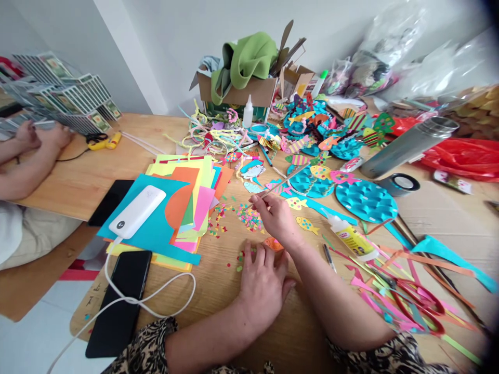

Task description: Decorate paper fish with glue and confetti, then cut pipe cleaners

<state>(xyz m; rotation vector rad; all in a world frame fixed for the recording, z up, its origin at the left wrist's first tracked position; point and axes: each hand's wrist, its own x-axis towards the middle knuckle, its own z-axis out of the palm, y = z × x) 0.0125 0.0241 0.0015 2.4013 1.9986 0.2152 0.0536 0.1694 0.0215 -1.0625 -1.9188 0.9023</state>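
My right hand (278, 218) pinches a thin stick (287, 179) that slants up to the right, its lower tip above a pile of tiny coloured paper bits (249, 218). My left hand (263, 280) lies on the table with fingers stretched out, empty. Just beyond its fingertips is an orange paper fish (273, 244), partly covered by my hands. Green and red paper dots (240, 257) lie beside its index finger. Yellow paper fish with dots (307, 225) lie to the right, near a glue bottle (353, 238) lying on its side.
Coloured paper sheets (195, 208) bear a white power bank (137, 212), cabled past a black phone (119, 304). Scissors (415, 304) lie among paper strips. Blue scalloped discs (366, 201), a steel flask (409, 145) and a cardboard box (237, 91) stand behind. Another person's hands (54, 135) are at left.
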